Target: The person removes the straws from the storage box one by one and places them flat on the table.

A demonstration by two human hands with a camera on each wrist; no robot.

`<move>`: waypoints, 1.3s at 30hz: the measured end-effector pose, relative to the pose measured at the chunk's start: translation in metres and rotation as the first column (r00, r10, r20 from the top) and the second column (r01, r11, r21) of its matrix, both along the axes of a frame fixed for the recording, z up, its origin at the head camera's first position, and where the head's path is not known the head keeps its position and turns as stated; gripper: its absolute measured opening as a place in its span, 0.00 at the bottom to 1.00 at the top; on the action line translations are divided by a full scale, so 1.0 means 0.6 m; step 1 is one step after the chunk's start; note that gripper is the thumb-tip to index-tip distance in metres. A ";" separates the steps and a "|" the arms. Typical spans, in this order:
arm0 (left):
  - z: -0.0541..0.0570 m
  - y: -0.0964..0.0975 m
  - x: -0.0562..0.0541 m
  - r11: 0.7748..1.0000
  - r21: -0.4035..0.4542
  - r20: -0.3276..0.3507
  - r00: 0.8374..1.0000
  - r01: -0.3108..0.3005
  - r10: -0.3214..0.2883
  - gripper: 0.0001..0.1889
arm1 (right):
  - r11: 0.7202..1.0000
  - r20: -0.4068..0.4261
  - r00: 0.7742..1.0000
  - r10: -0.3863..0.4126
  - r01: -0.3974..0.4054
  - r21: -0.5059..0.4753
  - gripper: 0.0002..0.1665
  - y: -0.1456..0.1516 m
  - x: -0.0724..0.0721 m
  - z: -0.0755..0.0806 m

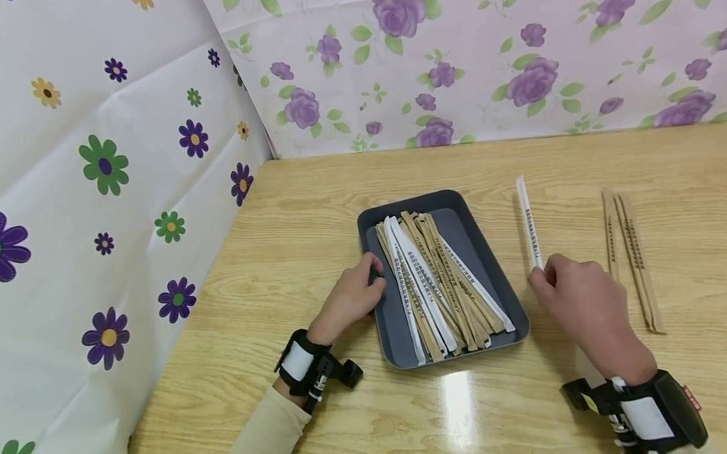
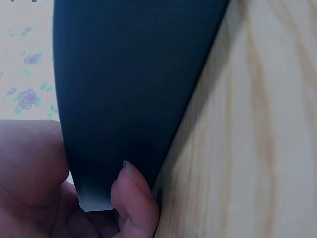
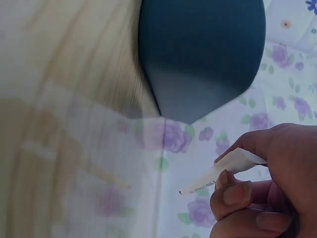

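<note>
A dark grey tray [image 1: 491, 262] holds a pile of white and brown paper-wrapped straws [image 1: 428, 281]. My left hand [image 1: 354, 291] grips the tray's left side; in the left wrist view its fingers [image 2: 136, 203] curl against the outer wall, the thumb on the other side. To the right of the tray, my right hand [image 1: 585, 303] pinches one white paper-wrapped straw [image 1: 528, 224] by its near end, the far end pointing away. In the right wrist view the white straw [image 3: 213, 176] sits between thumb and fingers, above the table.
Right of my right hand, several brown paper-wrapped straws [image 1: 638, 264] lie lengthwise on the wooden table [image 1: 303, 209]. Flowered sheets [image 1: 484, 62] hang behind the table and along its left side. Each wrist wears a strapped camera [image 1: 344, 373].
</note>
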State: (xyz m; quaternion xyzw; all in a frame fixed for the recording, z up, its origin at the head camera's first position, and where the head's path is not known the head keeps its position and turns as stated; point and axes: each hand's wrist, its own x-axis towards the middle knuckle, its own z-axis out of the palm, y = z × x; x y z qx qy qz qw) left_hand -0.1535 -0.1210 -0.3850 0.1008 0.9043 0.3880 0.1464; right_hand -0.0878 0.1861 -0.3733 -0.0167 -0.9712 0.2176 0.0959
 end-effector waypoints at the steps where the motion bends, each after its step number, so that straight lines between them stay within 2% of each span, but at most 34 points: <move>1: 0.000 0.000 0.000 1.000 0.000 -0.001 1.000 0.000 0.000 0.10 | 1.000 0.006 1.000 -0.009 0.009 0.000 0.18 0.003 0.000 0.000; 5: 0.000 0.000 0.000 1.000 0.002 -0.001 1.000 -0.002 0.002 0.10 | 1.000 0.022 1.000 -0.015 0.015 -0.011 0.18 0.012 -0.001 -0.002; 12: -0.001 0.000 -0.001 1.000 0.010 -0.002 1.000 0.003 -0.003 0.09 | 1.000 -0.012 1.000 -0.019 0.019 -0.016 0.18 0.032 -0.006 -0.010; 15: -0.002 0.000 -0.002 1.000 0.012 -0.004 1.000 0.004 -0.004 0.09 | 0.999 -0.003 0.999 -0.035 0.035 -0.019 0.19 0.041 -0.008 -0.013; 29: 0.000 0.000 0.000 1.000 0.002 -0.003 1.000 0.004 -0.004 0.09 | 0.995 0.133 0.986 -0.097 0.098 -0.001 0.22 0.069 -0.010 -0.015; 39: -0.002 -0.001 0.000 1.000 0.004 0.004 1.000 0.004 -0.004 0.09 | 0.993 0.260 0.958 -0.120 0.118 0.022 0.23 0.091 -0.010 -0.016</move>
